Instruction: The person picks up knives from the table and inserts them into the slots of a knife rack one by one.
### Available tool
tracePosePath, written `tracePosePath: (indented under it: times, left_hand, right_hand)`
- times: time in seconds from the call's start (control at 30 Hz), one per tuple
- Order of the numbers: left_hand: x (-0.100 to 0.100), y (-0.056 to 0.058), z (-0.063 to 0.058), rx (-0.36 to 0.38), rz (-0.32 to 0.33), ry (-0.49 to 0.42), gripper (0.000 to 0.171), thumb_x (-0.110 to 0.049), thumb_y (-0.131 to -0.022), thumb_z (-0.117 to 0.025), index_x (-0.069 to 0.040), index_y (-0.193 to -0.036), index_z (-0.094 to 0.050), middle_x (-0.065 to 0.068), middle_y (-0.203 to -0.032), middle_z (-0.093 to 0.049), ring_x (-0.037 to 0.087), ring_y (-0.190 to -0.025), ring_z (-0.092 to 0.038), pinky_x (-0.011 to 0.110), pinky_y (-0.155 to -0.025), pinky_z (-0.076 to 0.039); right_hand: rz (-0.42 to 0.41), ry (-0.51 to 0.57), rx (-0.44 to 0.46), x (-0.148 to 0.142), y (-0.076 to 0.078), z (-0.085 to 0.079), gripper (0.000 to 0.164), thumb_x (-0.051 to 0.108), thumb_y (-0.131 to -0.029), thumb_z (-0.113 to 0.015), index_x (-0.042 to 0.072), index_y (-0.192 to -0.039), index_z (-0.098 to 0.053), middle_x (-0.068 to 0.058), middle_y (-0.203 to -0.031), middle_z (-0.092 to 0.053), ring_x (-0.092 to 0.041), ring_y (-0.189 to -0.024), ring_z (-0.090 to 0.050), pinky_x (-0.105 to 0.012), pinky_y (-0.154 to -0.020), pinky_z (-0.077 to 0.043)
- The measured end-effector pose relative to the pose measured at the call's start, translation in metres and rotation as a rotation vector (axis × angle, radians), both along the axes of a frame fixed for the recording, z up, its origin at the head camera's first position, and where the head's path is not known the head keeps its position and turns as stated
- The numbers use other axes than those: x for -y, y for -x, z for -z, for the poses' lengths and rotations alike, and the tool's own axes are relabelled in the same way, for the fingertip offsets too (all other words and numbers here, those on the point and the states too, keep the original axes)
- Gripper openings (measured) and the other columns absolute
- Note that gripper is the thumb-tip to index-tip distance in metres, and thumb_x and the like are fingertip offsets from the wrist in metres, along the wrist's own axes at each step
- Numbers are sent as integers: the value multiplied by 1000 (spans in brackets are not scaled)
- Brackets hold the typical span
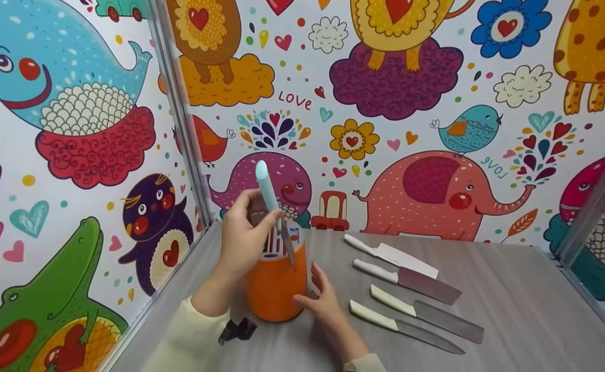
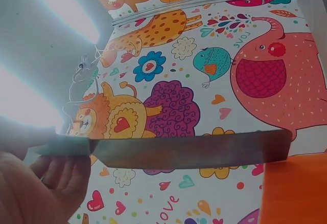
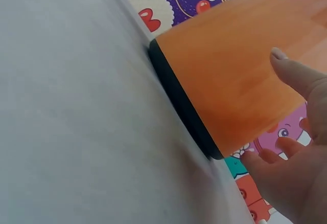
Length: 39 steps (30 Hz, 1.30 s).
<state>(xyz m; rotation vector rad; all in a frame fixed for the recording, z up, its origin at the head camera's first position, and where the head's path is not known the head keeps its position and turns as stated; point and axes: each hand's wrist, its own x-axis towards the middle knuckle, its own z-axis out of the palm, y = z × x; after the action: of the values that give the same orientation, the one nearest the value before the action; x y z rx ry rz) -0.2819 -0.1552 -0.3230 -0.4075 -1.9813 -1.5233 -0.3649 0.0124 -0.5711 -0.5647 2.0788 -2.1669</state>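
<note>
A grey, wood-grained surface met walls covered in cartoon animals, where red lettering read "LOVE" and teal lettering showed that word upside down. The left grip was closed round a pale-blue-handled knife, its blade end at the orange knife block's rim; the right grip stood spread beside the block, holding nothing.

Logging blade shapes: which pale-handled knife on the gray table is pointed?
The frontmost cream-handled metal knife: it tapers to a tip; the other three knives end squarely.
</note>
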Motion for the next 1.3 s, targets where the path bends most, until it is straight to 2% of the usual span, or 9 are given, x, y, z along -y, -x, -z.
tracePosePath:
  times: [0.23, 0.47, 0.67, 0.9, 1.0, 1.1, 1.3]
  left_hand:
    - [15, 8, -16, 34, -6, -136, 35, -13, -93, -68, -6, -125, -56, 8, -113, -66, 19, -101, -66, 23, -92, -55]
    - [27, 17, -26, -39, -118, -218, 37, -15, -94, -67, -7, -128, -53, 6, -117, -64, 17, -105, -63, 22, -97, -52]
    - [30, 29, -22, -25, -178, -226, 38, -15, -95, -66, -7, -129, -52, 6, -120, -64, 14, -108, -63, 27, -101, -51]
    - [32, 39, -18, 54, -170, -235, 38, -16, -96, -65, -10, -131, -51, 9, -123, -63, 16, -109, -62, 32, -102, -52]
    - [32, 40, -17, 60, -179, -225, 37, -17, -96, -65, -11, -130, -52, 7, -123, -63, 17, -109, -62, 32, -102, -52]
    - [30, 41, -15, 60, -221, -190, 36, -18, -96, -65, -12, -130, -53, 4, -121, -64, 15, -107, -62, 31, -100, -53]
    - [27, 44, -7, 60, -245, -150, 38, -17, -96, -64, -9, -132, -52, 6, -120, -63, 16, -105, -61, 31, -99, -52]
  right_hand:
    - [19, -34, 37, 7, 0, 3, 99, 32, -81, -82, 20, -158, -21, -11, -165, -20, -37, -152, -18, -57, -122, -19]
    - [20, -39, 35, 14, 1, 5, 98, 36, -80, -82, 27, -157, -23, -5, -164, -24, -33, -152, -20, -57, -123, -16]
    - [64, -60, 32, 15, 0, 6, 95, 37, -80, -81, 26, -156, -26, -7, -161, -31, -34, -150, -25, -58, -121, -20]
    - [63, -70, 25, 17, 0, 3, 92, 39, -82, -80, 24, -156, -26, -8, -160, -33, -34, -150, -26, -58, -121, -20]
    - [64, -65, 33, 17, -2, 3, 92, 39, -81, -80, 25, -155, -27, -8, -160, -33, -33, -150, -25, -58, -121, -20]
    - [67, -64, 32, 18, -2, 3, 92, 40, -81, -80, 25, -155, -28, -8, -160, -34, -34, -150, -26, -58, -121, -21]
    - [73, -52, 34, 21, -3, 3, 92, 41, -80, -81, 28, -154, -29, -5, -159, -35, -32, -150, -27, -57, -121, -22]
